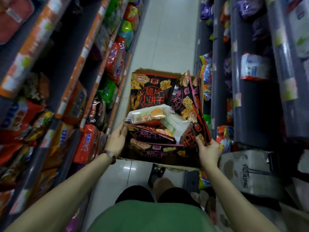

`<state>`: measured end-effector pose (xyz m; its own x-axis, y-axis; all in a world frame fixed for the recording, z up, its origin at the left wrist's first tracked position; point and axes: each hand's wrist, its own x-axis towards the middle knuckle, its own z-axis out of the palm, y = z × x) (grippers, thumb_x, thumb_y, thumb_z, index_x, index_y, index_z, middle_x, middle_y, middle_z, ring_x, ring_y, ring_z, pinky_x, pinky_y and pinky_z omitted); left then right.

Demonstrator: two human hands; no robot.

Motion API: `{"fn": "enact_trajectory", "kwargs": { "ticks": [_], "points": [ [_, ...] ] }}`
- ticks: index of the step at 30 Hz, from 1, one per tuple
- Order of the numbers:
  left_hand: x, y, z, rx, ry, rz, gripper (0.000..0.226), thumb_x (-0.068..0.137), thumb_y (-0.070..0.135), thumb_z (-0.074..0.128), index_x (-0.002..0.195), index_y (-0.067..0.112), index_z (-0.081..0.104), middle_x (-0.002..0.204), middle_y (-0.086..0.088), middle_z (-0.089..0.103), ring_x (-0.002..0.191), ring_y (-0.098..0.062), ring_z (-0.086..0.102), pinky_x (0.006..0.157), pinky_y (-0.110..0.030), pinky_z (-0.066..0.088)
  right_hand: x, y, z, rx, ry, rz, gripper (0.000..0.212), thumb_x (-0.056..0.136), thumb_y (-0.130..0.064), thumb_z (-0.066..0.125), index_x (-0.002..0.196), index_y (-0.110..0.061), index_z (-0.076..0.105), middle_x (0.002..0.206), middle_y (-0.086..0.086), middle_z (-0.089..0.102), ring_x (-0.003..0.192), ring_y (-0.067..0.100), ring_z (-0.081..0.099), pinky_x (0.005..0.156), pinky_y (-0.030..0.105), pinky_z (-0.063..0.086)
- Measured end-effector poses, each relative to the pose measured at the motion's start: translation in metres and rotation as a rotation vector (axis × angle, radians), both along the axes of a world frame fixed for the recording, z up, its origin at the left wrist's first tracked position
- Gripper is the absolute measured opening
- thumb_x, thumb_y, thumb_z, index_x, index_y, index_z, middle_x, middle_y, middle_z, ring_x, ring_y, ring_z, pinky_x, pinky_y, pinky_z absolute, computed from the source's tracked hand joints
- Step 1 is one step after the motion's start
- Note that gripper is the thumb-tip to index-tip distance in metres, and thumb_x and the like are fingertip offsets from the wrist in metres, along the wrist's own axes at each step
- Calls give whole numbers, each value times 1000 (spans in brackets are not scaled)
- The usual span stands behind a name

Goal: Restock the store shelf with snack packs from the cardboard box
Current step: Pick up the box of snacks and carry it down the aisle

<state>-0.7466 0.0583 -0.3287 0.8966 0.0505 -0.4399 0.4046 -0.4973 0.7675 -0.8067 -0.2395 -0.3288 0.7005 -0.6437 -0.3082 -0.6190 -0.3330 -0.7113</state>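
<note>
Head view, looking down an aisle between two shelf runs. Box (128,104) held out in front at about waist height, above the tiled floor (163,39), a hand on each near corner. Left hand (117,139) wraps the near-left edge, thumb over the rim, fingers below out of sight; bead bracelet (109,154) on that wrist. Right hand (209,151) grips the near-right corner, thumb lying on a black pack (197,131) that stands against the right wall. Hands well apart, box between them. Box is full: black cracker packs (150,91) with red lettering lie flat and stand on edge, and two clear packs (148,114) of pale biscuits rest on top near the middle. Left shelf (87,52) has orange price strips and carries red, green and orange snack bags. Right shelf (250,101) is dark, with wrapped goods, blurred. Green shirt (150,215) and dark shorts at the bottom of frame
</note>
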Motion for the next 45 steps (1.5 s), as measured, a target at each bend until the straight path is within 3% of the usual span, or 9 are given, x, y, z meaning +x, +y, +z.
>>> {"fn": "enact_trajectory", "kwargs": {
  "ticks": [5, 8, 14, 19, 25, 28, 31, 37, 45],
  "points": [
    [55, -24, 9, 27, 18, -29, 41, 101, 28, 34, 142, 24, 40, 141, -1, 48, 134, -22, 40, 107, -28, 27, 48, -20, -3, 20, 23, -58, 33, 85, -29, 72, 102, -2, 72, 91, 14, 74, 85, 26, 68, 79, 34, 54],
    [94, -33, 7, 32, 14, -32, 41, 101, 29, 36, 141, 25, 41, 140, -2, 49, 133, -22, 41, 107, -30, 30, 83, -27, -3, 26, 29, -61, 33, 85, -30, 72, 104, -4, 72, 92, 12, 74, 86, 27, 68, 82, 39, 55],
    [194, -44, 0, 61, -17, -81, 40, 101, 30, 34, 139, 27, 44, 134, 1, 54, 124, -14, 46, 96, -26, 34, 171, -32, -11, 45, 44, -78, 24, 87, -26, 70, 97, -4, 72, 76, 4, 64, 77, 22, 63, 68, 27, 45],
    [297, -48, -5, 41, -11, -138, 41, 101, 27, 34, 140, 21, 43, 138, -1, 50, 131, -20, 42, 94, -18, 31, 265, -34, -15, 13, 45, -128, 27, 86, -27, 70, 101, -4, 73, 89, 13, 73, 81, 23, 65, 74, 29, 49],
    [417, -54, 3, 80, -9, -195, 40, 101, 29, 35, 140, 24, 43, 140, -1, 49, 132, -22, 42, 100, -24, 32, 364, -34, -7, -1, 18, -184, 25, 86, -27, 70, 100, -7, 74, 89, 11, 74, 79, 19, 63, 77, 30, 50],
    [471, -59, 1, 88, -15, -229, 41, 101, 34, 33, 140, 30, 41, 142, 0, 47, 134, -24, 41, 109, -36, 31, 412, -40, -5, 8, 7, -203, 24, 86, -26, 70, 100, -7, 74, 89, 10, 74, 83, 21, 65, 79, 30, 49],
    [519, -70, -7, 58, -5, -230, 41, 100, 38, 33, 139, 29, 43, 139, -2, 51, 130, -23, 44, 104, -33, 34, 463, -54, -6, -8, 16, -205, 24, 86, -25, 71, 100, -6, 74, 89, 11, 74, 81, 19, 61, 75, 26, 42],
    [624, -106, -19, 10, 16, -172, 39, 100, 33, 36, 138, 28, 45, 136, 0, 53, 128, -20, 46, 97, -25, 35, 577, -93, -17, 14, 10, -167, 25, 85, -24, 72, 98, -2, 73, 90, 15, 73, 87, 27, 66, 78, 30, 46],
    [760, -150, -8, 29, 45, -132, 44, 98, 43, 32, 141, 35, 38, 139, 2, 51, 131, -24, 44, 108, -43, 37, 726, -143, -14, 8, 48, -117, 32, 86, -30, 70, 100, -1, 73, 89, 18, 73, 89, 35, 66, 83, 38, 49]
  ]
}}
